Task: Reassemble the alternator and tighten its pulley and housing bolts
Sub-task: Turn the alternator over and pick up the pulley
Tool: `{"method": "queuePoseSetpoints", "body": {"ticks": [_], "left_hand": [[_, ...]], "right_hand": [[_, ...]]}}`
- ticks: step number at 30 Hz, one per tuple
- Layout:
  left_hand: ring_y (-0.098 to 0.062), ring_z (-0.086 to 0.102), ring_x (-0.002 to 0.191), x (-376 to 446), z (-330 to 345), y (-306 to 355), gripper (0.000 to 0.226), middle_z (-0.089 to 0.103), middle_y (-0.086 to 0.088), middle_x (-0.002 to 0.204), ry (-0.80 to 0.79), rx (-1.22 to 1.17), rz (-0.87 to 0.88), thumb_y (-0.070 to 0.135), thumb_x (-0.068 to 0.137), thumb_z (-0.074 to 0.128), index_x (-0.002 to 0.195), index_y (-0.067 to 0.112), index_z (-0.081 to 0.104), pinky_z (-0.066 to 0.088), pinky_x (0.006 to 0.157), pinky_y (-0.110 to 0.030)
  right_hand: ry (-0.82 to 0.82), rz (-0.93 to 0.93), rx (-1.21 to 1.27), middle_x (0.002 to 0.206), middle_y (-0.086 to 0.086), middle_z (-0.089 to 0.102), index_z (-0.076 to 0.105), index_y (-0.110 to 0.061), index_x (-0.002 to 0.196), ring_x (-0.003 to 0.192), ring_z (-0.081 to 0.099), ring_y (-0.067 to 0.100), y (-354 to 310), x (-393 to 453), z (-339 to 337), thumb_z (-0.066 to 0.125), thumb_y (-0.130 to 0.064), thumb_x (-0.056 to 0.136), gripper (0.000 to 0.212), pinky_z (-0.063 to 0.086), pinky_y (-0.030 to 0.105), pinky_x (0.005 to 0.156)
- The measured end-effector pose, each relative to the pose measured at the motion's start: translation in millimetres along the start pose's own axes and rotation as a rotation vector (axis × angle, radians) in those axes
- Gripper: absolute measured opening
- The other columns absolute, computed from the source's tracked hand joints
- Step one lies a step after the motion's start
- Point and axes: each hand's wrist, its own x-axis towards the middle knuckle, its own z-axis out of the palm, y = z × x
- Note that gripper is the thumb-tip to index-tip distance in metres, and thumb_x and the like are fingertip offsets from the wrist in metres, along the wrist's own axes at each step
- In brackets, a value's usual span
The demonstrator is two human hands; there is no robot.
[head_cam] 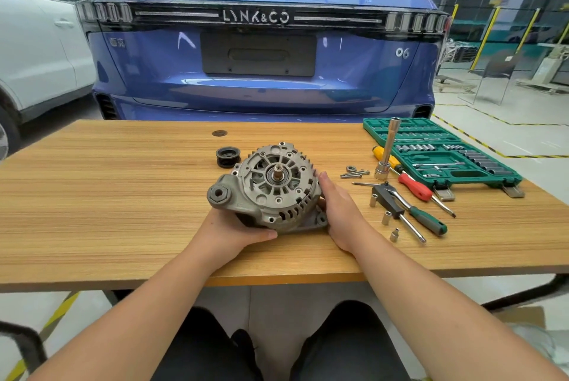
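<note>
The grey alternator (271,189) lies on the wooden table (123,196) with its bare shaft end facing up. My left hand (234,231) grips its near lower side from underneath, thumb along the housing edge. Against its right side my right hand (337,214) holds the housing, fingers partly hidden beneath the casing. The black ribbed pulley (228,156) sits loose on the table just behind and left of the alternator. A nut (351,169) and long housing bolts (354,173) lie to the right.
An open green socket case (443,149) stands at the right rear. Before it are an upright socket extension (388,149), red, yellow and green screwdrivers (414,186), a ratchet (386,200) and loose small sockets (386,217). A blue car (261,66) is parked behind the table.
</note>
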Motion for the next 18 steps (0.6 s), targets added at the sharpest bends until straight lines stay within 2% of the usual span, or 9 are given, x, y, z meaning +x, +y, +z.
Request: {"method": "queuePoseSetpoints", "body": {"ticks": [2,3,4,7,9,11,13,15,18], "left_hand": [[0.026,0.056,0.096,1.5,-1.6,-1.0,0.059,0.063,0.049,0.099,-0.009,0.006,0.012,0.022,0.063,0.099,0.105,0.045,0.064,0.038,0.075,0.007],[0.026,0.057,0.096,2.2,-2.3,-1.5,0.059,0.064,0.048,0.100,-0.020,0.008,0.015,0.022,0.064,0.099,0.105,0.045,0.065,0.038,0.075,0.007],[0.025,0.057,0.096,2.9,-2.9,-1.8,0.059,0.064,0.047,0.100,-0.030,0.004,0.015,0.021,0.064,0.099,0.106,0.045,0.065,0.038,0.075,0.006],[0.026,0.057,0.095,4.9,-3.7,-2.6,0.059,0.065,0.047,0.099,-0.042,0.007,0.017,0.019,0.064,0.099,0.106,0.044,0.065,0.038,0.074,0.007],[0.027,0.056,0.095,5.2,-4.0,-2.7,0.060,0.066,0.045,0.099,-0.034,0.039,0.021,0.022,0.064,0.099,0.108,0.043,0.064,0.037,0.074,0.007],[0.016,0.057,0.108,5.8,-4.4,-2.6,0.071,0.068,0.028,0.116,-0.009,0.074,0.013,0.030,0.062,0.100,0.121,0.038,0.063,0.038,0.083,0.002],[0.000,0.054,0.120,6.0,-4.8,-2.6,0.084,0.058,0.013,0.132,0.006,0.105,0.011,0.035,0.061,0.100,0.135,0.032,0.058,0.038,0.094,-0.007],[0.004,0.056,0.116,4.7,-4.2,-2.6,0.078,0.061,0.017,0.128,-0.006,0.089,0.020,0.035,0.064,0.098,0.131,0.037,0.058,0.039,0.089,-0.002],[0.021,0.057,0.104,0.8,-3.3,-3.2,0.064,0.066,0.038,0.112,-0.040,0.029,0.013,0.032,0.067,0.097,0.119,0.044,0.061,0.040,0.082,-0.001]], "right_hand": [[0.015,-0.057,-0.078,0.127,-0.025,0.066,0.058,-0.048,0.134,0.127,0.054,0.000,-0.8,-2.8,2.1,0.044,-0.088,0.072,0.076,0.045,0.027,0.108],[0.020,-0.089,-0.122,0.118,-0.037,0.065,0.054,-0.051,0.134,0.118,0.052,-0.013,-1.8,-4.5,3.0,0.040,-0.092,0.072,0.076,0.043,0.013,0.099],[0.022,-0.122,-0.158,0.113,-0.043,0.061,0.052,-0.051,0.136,0.113,0.051,-0.019,-2.5,-6.0,3.9,0.035,-0.095,0.073,0.079,0.040,0.005,0.093],[0.017,-0.182,-0.208,0.133,-0.033,0.053,0.045,-0.043,0.149,0.122,0.045,-0.017,-1.8,-4.1,5.4,0.026,-0.089,0.082,0.083,0.036,0.001,0.097],[0.014,-0.205,-0.212,0.131,-0.032,0.052,0.044,-0.037,0.150,0.115,0.045,-0.023,-2.0,-2.1,5.5,0.023,-0.079,0.089,0.077,0.035,-0.005,0.089],[0.029,-0.200,-0.213,0.130,-0.029,0.054,0.047,-0.033,0.150,0.119,0.048,-0.016,-2.9,-0.7,6.4,0.022,-0.075,0.091,0.076,0.035,-0.005,0.086],[0.047,-0.195,-0.207,0.127,-0.029,0.056,0.050,-0.033,0.148,0.129,0.047,-0.001,-1.8,0.9,6.6,0.022,-0.077,0.090,0.078,0.035,-0.003,0.088],[0.042,-0.194,-0.190,0.130,-0.027,0.056,0.050,-0.041,0.145,0.133,0.045,0.003,1.2,0.9,5.9,0.022,-0.082,0.087,0.076,0.035,0.003,0.093],[0.001,-0.179,-0.173,0.145,-0.025,0.049,0.048,-0.064,0.131,0.138,0.041,0.000,4.4,-2.9,5.5,0.026,-0.088,0.082,0.059,0.032,0.014,0.107]]}}
